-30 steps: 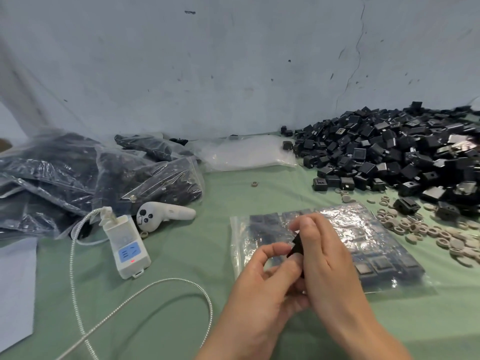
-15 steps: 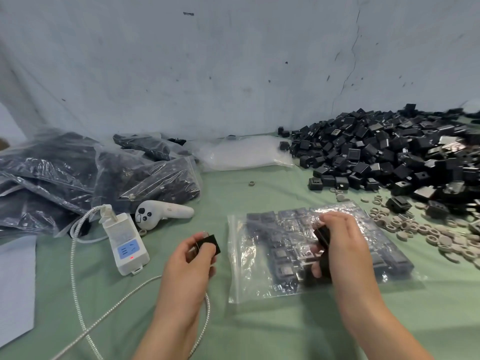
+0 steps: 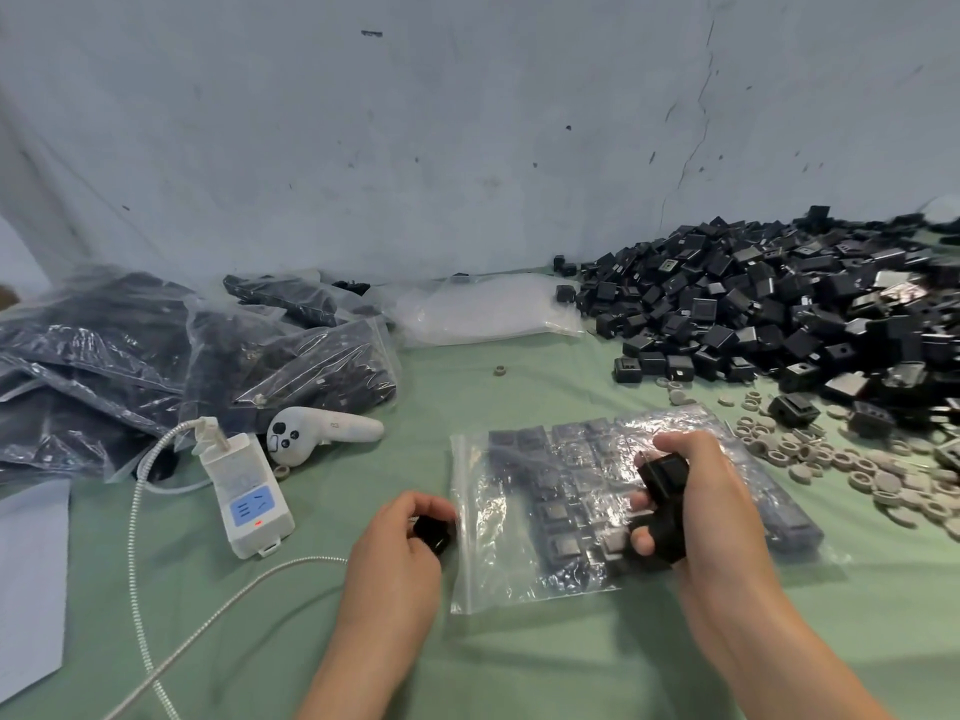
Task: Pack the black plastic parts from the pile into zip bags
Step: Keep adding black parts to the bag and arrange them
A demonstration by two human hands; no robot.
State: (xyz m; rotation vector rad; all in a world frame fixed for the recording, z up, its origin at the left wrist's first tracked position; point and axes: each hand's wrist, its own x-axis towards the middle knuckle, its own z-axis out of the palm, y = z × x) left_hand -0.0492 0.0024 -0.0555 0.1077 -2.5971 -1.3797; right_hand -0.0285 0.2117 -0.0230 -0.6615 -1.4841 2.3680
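Observation:
A clear zip bag [image 3: 524, 543] lies flat on the green table, partly filled with rows of black plastic parts. My left hand [image 3: 400, 550] holds one black part [image 3: 432, 530] right at the bag's left edge. My right hand [image 3: 696, 506] rests over the bag's middle and grips a stack of black parts [image 3: 665, 504]. The big pile of loose black parts [image 3: 769, 309] spreads along the wall at the far right.
Filled zip bags [image 3: 171, 366] are heaped at the far left, with empty bags [image 3: 483, 309] by the wall. A white controller [image 3: 317, 431], a white power adapter [image 3: 247, 491] with braided cable, grey rings [image 3: 852, 459] and a paper sheet [image 3: 31, 579] lie around.
My hands, joined over one part a second ago, have separated. The left hand carried one black part left, then back down to the bag's left edge. The right stays over the bag with its stack.

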